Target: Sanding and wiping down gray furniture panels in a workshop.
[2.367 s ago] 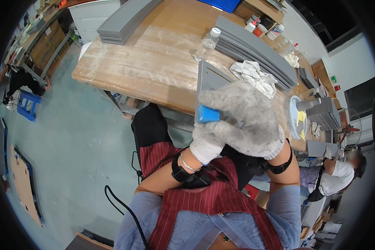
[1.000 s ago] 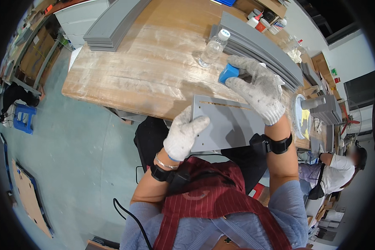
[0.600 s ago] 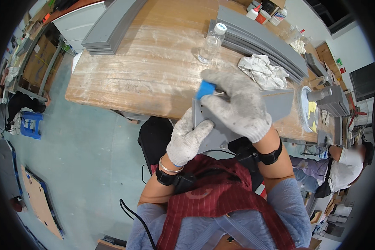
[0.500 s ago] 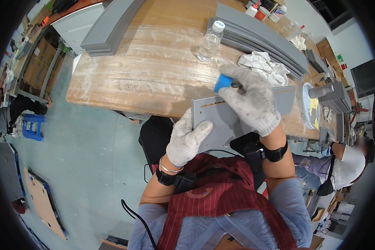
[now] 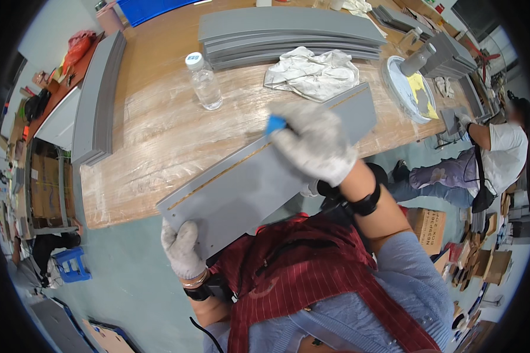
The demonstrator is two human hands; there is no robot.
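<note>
A long grey board (image 5: 235, 191) is tilted over the near edge of the table, a narrow yellowish groove running along its upper side. Wearing a white knit glove, my left hand (image 5: 182, 250) clasps the board's lower left corner, thumb on its face. My right hand (image 5: 319, 144), in a soiled white glove, is closed around a small blue block (image 5: 275, 124) at the groove, about midway along the board. The hand covers part of the block and of the groove. Whether the block touches the groove is hard to see.
On the wooden table (image 5: 141, 147) stand a clear capped bottle (image 5: 204, 85) and a crumpled white cloth (image 5: 315, 73). Grey boards are stacked at the back (image 5: 288, 26) and left (image 5: 97, 100). A round tub (image 5: 391, 76) with yellow material sits right; beyond works another person (image 5: 494, 147).
The view has shifted. More of the board shows, now slanting up to the right. My right hand with the blue block is farther from the board's left end; my left hand stays at that end.
</note>
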